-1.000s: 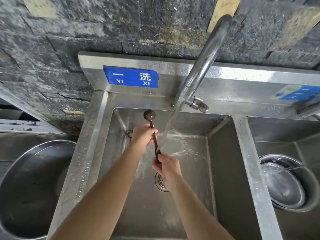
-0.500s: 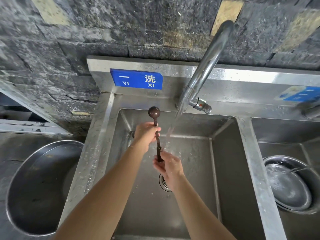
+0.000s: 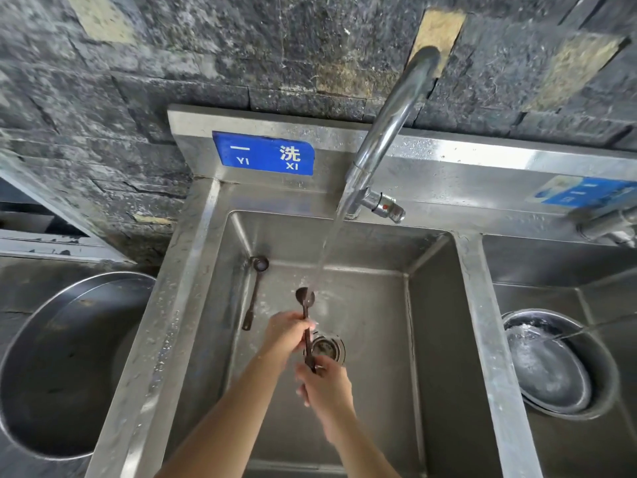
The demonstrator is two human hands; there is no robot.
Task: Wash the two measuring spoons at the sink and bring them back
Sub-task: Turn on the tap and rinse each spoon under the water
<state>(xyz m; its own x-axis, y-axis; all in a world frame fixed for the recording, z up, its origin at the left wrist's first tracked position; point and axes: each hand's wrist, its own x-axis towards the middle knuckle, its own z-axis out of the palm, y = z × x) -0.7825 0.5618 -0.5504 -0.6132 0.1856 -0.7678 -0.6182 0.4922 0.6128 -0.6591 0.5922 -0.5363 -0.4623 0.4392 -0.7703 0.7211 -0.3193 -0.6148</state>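
Stainless steel sink basin (image 3: 431,339) against dark stone wall (image 3: 241,46), chrome tap (image 3: 396,108) running. Left hand (image 3: 287,334) fingers pinch mid-handle of dark brown measuring spoon (image 3: 305,300), bowl at 12 o'clock under stream; right hand (image 3: 325,384) grips handle end. Second dark brown spoon (image 3: 254,294) lies in basin at 10 o'clock.

A blue label (image 3: 263,153) on the sink's steel backsplash (image 3: 448,157), toward its left end, reads "一 洗" with "YI XI" beneath. A second blue label (image 3: 586,191) at the backsplash's right end is too blurred to read.
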